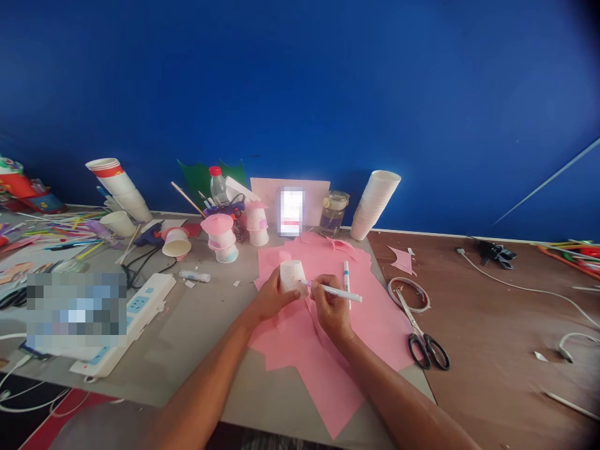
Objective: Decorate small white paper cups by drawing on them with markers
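Over pink paper [323,387] at the lower centre of the frame, the right hand [330,309] grips a marker [344,293], whose tip seems, though small in view, to touch the white cup [291,274] that the left hand [275,295] holds mid-frame, while a cup stack [375,206] stands farther back, right of centre.

Concealed and cropped parts.
The left hand [275,292] is covering part of the paper cup [292,273], whose faint marks are defying reading; pixelation is masking the upright phone's screen [291,210] and an item [77,312] beside the power strip [154,295]; the lower edge is cropping both forearms [210,369].
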Demonstrator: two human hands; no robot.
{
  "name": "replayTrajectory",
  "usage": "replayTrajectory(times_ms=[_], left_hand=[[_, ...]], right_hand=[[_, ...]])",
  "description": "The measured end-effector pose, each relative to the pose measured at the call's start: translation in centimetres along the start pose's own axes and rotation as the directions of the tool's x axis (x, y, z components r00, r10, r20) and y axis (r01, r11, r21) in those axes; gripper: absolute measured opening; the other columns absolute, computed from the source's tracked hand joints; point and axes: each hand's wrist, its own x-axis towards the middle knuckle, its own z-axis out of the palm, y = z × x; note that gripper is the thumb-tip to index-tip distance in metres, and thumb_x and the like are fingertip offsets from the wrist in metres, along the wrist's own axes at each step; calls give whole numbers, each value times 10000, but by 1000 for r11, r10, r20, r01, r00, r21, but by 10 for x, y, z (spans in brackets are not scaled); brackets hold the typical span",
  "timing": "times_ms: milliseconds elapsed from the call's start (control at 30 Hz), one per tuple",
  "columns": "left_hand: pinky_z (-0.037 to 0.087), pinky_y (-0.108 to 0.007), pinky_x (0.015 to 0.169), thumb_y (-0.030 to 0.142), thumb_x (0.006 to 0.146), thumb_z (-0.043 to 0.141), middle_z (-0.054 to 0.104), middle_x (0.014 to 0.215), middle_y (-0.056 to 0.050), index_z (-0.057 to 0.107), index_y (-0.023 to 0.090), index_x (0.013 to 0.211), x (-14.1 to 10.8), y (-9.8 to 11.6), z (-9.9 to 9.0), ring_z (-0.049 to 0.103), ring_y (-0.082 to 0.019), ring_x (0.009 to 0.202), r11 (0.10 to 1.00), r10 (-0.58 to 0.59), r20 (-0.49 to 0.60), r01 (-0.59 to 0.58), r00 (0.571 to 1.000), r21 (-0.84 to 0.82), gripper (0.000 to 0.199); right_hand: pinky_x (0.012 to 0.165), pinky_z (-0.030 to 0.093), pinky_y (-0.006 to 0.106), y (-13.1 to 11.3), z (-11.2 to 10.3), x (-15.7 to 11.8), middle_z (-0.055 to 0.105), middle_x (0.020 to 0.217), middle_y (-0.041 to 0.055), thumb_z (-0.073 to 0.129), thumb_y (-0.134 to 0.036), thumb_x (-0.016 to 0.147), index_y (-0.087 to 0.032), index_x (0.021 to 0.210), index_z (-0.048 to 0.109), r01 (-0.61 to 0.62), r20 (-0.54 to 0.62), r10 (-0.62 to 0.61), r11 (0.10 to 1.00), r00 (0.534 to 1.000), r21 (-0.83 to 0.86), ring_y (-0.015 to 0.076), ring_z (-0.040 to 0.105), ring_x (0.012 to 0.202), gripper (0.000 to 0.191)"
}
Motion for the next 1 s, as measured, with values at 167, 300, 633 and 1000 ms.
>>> replayTrajectory(times_ms=[167,300,633,1000], left_hand=[[473,-348,839,308,724,677,608,1085,-51,483,198,1165,1,-2,0,569,-233,1006,1000,-3,-2,3,1000,5,494],[471,-352,850,291,731,667,608,1096,-53,478,195,1178,1,-2,-1,565,-237,1019,1000,15,6,-15,1000,12,495],[469,-374,857,332,726,674,615,1100,-67,480,178,1187,1,-1,-3,565,-252,1022,999,43,16,-43,999,-6,523],[463,-351,849,329,726,686,613,1093,-64,482,177,1178,2,-2,-2,565,-239,1015,1000,23,-5,-23,1000,14,518]], right_hand=[[525,413,250,0,1,1,544,690,-4,508,-303,873,-205,792,514,-12,-13,12,1000,1000,1,131,501,605,128],[510,405,248,-1,1,2,543,682,-6,515,-311,869,-201,785,516,-19,-39,19,1000,999,1,126,496,575,138],[535,419,251,-2,2,2,541,675,-14,518,-332,872,-202,786,509,-47,-52,50,997,997,55,122,499,571,156],[543,410,262,-3,4,-3,539,672,-4,511,-334,873,-206,785,511,-31,-4,31,999,1000,28,137,497,606,155]])
